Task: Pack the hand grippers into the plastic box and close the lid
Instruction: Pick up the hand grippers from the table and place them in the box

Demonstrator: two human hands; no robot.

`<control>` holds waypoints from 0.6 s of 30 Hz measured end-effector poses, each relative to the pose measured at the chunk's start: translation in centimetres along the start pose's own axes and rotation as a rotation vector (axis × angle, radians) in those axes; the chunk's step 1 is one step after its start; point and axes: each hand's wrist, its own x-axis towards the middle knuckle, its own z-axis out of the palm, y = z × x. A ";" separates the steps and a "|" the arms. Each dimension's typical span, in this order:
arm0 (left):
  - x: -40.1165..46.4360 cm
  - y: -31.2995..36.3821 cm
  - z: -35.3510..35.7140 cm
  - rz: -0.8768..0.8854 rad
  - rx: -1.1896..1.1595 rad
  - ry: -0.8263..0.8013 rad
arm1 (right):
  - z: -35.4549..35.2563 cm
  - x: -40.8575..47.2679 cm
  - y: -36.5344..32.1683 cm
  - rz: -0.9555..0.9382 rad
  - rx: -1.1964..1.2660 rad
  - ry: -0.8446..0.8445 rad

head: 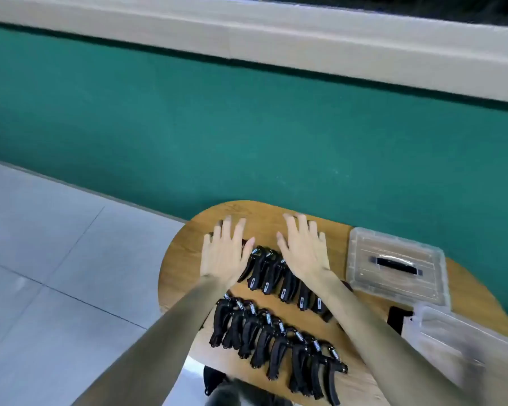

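Hovering left hand (pixel 224 253), right hand (pixel 302 249), fingers spread, empty | wooden table (pixel 182 259) | green wall (pixel 188 136)

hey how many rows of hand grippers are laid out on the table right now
2. The far row runs beneath both open hands, partly covered by the left hand and right hand. The near row lies closer to the person. Grippers under the arms may be hidden.

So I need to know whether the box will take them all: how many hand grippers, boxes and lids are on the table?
Hand grippers, near row: 8
Hand grippers, far row: at least 5; the left hand and right hand hide part of it
Plastic box: 1
Lid: 1
Total: at least 15
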 end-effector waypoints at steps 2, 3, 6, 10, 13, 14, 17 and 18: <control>0.3 -1.6 1.4 -0.023 -0.016 -0.029 | 2.0 0.4 -1.5 0.023 0.018 -0.059; 0.3 -2.5 2.8 -0.023 -0.014 -0.027 | 3.5 0.4 -2.2 0.030 0.022 -0.082; -0.8 -4.9 7.1 -0.010 -0.019 -0.050 | 7.8 0.2 -4.0 0.064 0.018 -0.149; -4.4 -7.8 14.4 -0.024 -0.051 -0.215 | 14.2 0.2 -5.5 0.099 0.002 -0.236; -7.0 -9.3 20.2 -0.050 -0.099 -0.326 | 18.8 0.5 -5.6 0.081 -0.022 -0.272; -7.7 -9.9 22.1 -0.056 -0.122 -0.357 | 20.5 0.5 -5.5 0.072 -0.029 -0.271; -9.2 -11.1 26.3 -0.043 -0.177 -0.395 | 24.4 1.0 -5.7 0.052 -0.043 -0.273; -9.4 -11.4 27.3 -0.029 -0.191 -0.385 | 25.5 1.2 -6.0 0.046 -0.051 -0.262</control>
